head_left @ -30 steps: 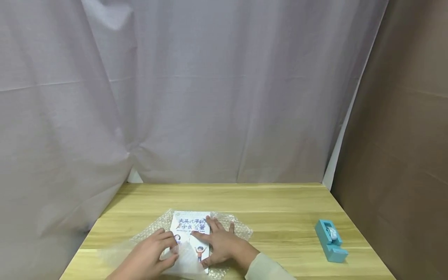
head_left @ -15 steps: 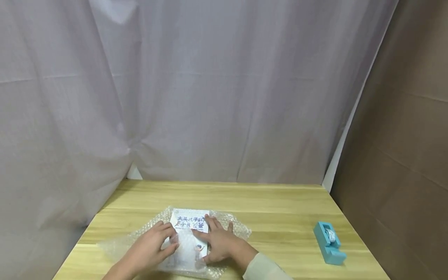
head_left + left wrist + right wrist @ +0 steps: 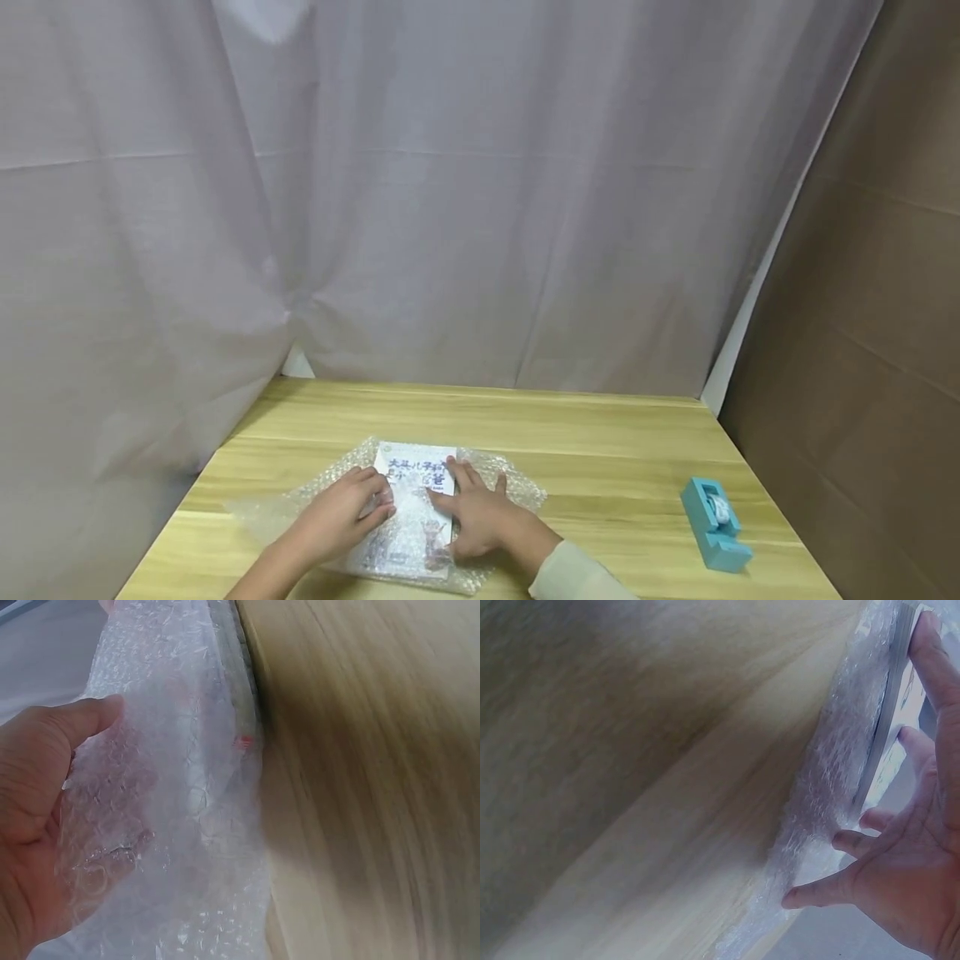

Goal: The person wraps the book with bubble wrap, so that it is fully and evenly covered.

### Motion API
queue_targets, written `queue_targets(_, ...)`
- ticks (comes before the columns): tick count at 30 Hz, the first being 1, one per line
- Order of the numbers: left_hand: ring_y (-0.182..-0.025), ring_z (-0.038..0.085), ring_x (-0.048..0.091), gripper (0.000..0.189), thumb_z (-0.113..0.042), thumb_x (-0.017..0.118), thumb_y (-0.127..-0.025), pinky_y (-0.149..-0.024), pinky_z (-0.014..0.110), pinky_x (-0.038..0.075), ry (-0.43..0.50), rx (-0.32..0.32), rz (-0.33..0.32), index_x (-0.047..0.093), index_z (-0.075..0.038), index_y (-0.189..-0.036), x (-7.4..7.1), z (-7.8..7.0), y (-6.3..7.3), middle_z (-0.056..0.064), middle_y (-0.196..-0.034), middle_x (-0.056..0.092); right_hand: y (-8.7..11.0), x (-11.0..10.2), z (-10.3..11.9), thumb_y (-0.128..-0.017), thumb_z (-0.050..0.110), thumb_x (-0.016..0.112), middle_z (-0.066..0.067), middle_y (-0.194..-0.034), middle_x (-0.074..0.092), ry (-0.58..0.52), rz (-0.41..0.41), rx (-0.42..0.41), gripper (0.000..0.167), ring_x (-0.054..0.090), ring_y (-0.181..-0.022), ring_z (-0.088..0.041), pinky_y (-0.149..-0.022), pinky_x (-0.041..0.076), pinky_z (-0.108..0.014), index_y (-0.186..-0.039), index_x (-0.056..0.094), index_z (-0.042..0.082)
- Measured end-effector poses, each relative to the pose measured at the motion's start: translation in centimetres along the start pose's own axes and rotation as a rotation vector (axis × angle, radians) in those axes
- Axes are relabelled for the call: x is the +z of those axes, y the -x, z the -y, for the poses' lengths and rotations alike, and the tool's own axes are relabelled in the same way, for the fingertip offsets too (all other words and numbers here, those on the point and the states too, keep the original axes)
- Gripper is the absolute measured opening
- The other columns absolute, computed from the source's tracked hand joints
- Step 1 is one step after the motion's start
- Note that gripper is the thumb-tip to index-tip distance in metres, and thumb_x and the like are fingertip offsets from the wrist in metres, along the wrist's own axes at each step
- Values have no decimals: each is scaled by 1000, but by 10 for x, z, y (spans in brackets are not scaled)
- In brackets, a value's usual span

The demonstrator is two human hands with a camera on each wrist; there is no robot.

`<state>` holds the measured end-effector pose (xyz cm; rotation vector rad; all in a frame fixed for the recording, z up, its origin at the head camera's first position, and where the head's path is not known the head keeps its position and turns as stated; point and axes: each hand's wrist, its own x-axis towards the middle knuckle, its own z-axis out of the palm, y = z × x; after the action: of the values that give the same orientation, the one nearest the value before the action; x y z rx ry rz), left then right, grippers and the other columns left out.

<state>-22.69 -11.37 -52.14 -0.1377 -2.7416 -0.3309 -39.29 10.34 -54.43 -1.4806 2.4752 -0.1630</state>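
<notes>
A white book (image 3: pixel 401 457) with blue lettering lies on a sheet of bubble wrap (image 3: pixel 510 483), whose near flap is folded over most of the cover. My left hand (image 3: pixel 345 515) holds this flap at the book's left side. In the left wrist view the thumb lies on top of the bubble wrap (image 3: pixel 180 847), and the fingers show blurred through it. With fingers spread, my right hand (image 3: pixel 486 517) presses on the book's right side. The right wrist view shows the book's page edges (image 3: pixel 885 712) beside those fingertips, some of which touch the wrap (image 3: pixel 829 750).
A blue tape dispenser (image 3: pixel 716 525) with a roll in it stands at the right of the wooden table (image 3: pixel 600 467). Grey curtain (image 3: pixel 480 208) hangs behind the table's far edge, and a brown one (image 3: pixel 862 333) borders the right side.
The bubble wrap flap has come farther up over the book, now veiling the figures and part of the lettering. My left hand has shifted slightly away from me; the right stays on the book.
</notes>
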Motion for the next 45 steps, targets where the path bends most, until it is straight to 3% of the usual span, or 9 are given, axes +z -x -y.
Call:
queue_targets(2, -103, 18, 71, 10, -30, 78, -103, -93, 45, 66, -1, 3, 10, 72, -22, -102, 1, 0, -2, -5, -111, 75, 1, 0, -1, -75, 37, 91, -12, -187, 11, 0, -8, 0, 104, 19, -172, -42, -120, 21, -93, -168, 45, 42)
queue_targets(7, -119, 32, 74, 29, -27, 77, -103, -106, 55, 62, -6, -4, 43, 75, -9, -125, 0, 1, -5, 8, -128, 79, 1, 1, 0, -75, 40, 92, -11, -188, 11, -21, -17, -1, 104, 19, -172, -41, -121, 19, -93, -168, 46, 42)
queue_targets(11, -117, 31, 73, 37, -25, 78, -102, -104, 54, 63, 3, 6, 60, 73, -8, -134, 1, 4, -6, 7, -132, 79, 1, 1, 0, -76, 45, 92, -11, -187, 13, -10, -19, -4, 102, 20, -172, -40, -122, 19, -92, -167, 47, 42)
queue_targets(19, -107, 21, 70, 37, -25, 78, -102, -96, 43, 65, 15, 30, 84, 74, -10, -135, 5, 7, -9, 1, -129, 81, -1, 4, -2, -75, 44, 91, -10, -187, 17, 25, -37, -9, 100, 25, -170, -40, -120, 25, -91, -166, 49, 42)
queue_targets(26, -103, 18, 67, 37, -25, 80, -101, -91, 39, 66, 8, 39, 91, 75, -12, -136, 9, 10, -11, 1, -130, 81, -1, 4, -3, -80, 61, 90, -9, -187, 16, 31, -29, -7, 98, 24, -171, -40, -121, 25, -91, -166, 47, 44)
queue_targets(33, -98, 13, 63, 36, -25, 79, -101, -87, 34, 64, 20, 31, 107, 76, -13, -134, 14, 14, -11, -1, -128, 82, -1, 3, 0, -80, 49, 89, -7, -187, 17, 37, -21, -3, 96, 24, -171, -38, -122, 25, -90, -166, 47, 47)
queue_targets(39, -106, 18, 67, 35, -24, 78, -102, -93, 41, 65, 2, 24, 110, 76, -13, -135, 18, 16, -14, -1, -131, 81, -3, 3, -2, -78, 47, 91, -7, -187, 17, 34, -30, -3, 100, 24, -171, -38, -122, 24, -90, -166, 45, 47)
queue_targets(45, -105, 19, 66, 33, -21, 82, -98, -91, 41, 64, -23, 39, 91, 78, -13, -130, 21, 15, -15, -1, -130, 80, -3, 3, -4, -77, 46, 92, -8, -187, 17, 34, -24, -11, 102, 24, -171, -39, -121, 25, -90, -167, 44, 48)
